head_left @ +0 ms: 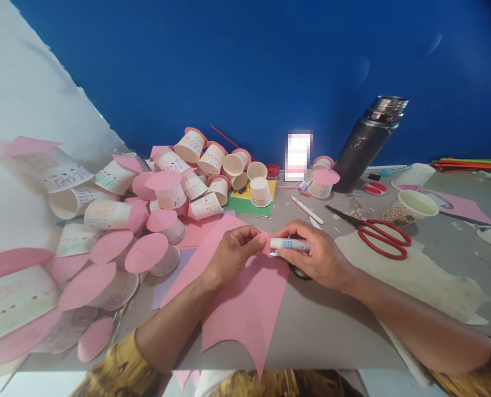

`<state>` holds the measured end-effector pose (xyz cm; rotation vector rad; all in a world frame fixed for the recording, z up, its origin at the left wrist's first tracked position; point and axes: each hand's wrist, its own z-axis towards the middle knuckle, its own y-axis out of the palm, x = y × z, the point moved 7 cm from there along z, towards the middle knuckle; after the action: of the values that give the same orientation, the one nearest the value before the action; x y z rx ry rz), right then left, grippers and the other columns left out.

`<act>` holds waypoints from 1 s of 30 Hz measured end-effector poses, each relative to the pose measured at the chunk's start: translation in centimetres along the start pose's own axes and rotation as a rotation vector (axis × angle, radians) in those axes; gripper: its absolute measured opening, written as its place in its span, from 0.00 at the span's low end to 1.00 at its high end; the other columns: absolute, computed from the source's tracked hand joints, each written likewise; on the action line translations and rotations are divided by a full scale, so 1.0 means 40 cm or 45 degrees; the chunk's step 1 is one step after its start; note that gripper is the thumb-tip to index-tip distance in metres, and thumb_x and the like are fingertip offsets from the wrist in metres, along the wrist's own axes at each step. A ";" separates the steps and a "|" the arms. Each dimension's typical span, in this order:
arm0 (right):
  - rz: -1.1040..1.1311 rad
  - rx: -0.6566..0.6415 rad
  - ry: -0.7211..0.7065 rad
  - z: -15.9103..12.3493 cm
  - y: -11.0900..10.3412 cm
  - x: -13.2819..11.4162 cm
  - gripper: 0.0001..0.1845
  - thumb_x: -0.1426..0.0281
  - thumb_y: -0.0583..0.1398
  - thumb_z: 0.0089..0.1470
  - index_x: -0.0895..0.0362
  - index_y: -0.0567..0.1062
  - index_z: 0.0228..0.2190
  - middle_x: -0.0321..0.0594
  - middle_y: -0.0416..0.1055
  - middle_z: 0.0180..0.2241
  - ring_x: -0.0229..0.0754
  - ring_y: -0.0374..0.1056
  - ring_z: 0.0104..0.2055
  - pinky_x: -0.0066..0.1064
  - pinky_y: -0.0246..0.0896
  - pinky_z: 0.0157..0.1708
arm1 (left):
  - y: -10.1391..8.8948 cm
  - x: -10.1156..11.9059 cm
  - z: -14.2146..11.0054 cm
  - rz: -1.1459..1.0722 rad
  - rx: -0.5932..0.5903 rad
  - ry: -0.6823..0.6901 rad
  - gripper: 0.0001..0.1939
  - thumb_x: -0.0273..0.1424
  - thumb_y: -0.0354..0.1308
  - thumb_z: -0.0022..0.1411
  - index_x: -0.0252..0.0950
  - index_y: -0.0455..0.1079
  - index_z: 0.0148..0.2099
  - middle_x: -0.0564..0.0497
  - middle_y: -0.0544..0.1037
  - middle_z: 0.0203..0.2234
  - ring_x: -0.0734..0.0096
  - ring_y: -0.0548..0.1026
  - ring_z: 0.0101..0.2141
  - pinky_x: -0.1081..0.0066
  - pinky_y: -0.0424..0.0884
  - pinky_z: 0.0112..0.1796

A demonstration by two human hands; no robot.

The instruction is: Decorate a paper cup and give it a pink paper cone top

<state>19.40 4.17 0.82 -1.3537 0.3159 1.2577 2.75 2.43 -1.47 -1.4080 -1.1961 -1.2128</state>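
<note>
Between the thumb and fingers of my left hand is a small piece of pink paper, held in a pinch. My right hand is closed round a white glue stick with a blue label, whose end meets or nearly meets the paper piece. Beneath both hands lies a large pink paper sheet with curved cut-outs along its near edge. Under my right hand shows part of a black loop, mostly hidden.
Paper cups with pink paper tops crowd the left side. Red-handled scissors rest on a pale cloth-like sheet at right. A dark flask, a marker, a patterned cup and a bright blurred screen stand or lie beyond.
</note>
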 end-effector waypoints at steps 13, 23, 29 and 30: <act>0.060 0.009 -0.061 -0.001 0.000 -0.004 0.07 0.61 0.64 0.60 0.51 0.77 0.37 0.38 0.75 0.38 0.41 0.71 0.38 0.31 0.66 0.38 | 0.009 -0.012 0.004 -0.148 -0.083 -0.028 0.16 0.42 0.67 0.58 0.34 0.76 0.28 0.49 0.79 0.26 0.70 0.72 0.30 0.69 0.64 0.36; -0.096 0.135 -0.328 -0.011 -0.003 -0.028 0.06 0.66 0.62 0.63 0.51 0.76 0.41 0.41 0.74 0.39 0.44 0.72 0.40 0.34 0.69 0.40 | 0.005 -0.023 0.001 -0.152 -0.023 -0.087 0.16 0.42 0.68 0.57 0.33 0.77 0.27 0.48 0.79 0.25 0.71 0.71 0.28 0.69 0.63 0.33; -0.079 0.093 -0.297 -0.010 0.000 -0.020 0.06 0.66 0.62 0.63 0.51 0.76 0.41 0.41 0.74 0.39 0.43 0.72 0.40 0.34 0.70 0.40 | 0.001 -0.038 0.004 -0.201 -0.001 -0.112 0.17 0.44 0.70 0.54 0.33 0.77 0.28 0.48 0.79 0.24 0.70 0.72 0.27 0.68 0.64 0.34; -0.096 0.086 -0.329 -0.013 0.003 -0.022 0.06 0.66 0.62 0.63 0.51 0.77 0.42 0.41 0.73 0.40 0.44 0.72 0.41 0.34 0.70 0.40 | -0.001 -0.040 0.004 -0.220 0.007 -0.123 0.17 0.44 0.70 0.54 0.33 0.77 0.28 0.48 0.79 0.24 0.69 0.73 0.28 0.68 0.65 0.35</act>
<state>19.21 3.29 1.32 -1.1209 0.1242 1.3290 2.64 2.43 -3.08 -1.3956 -1.4105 -1.2699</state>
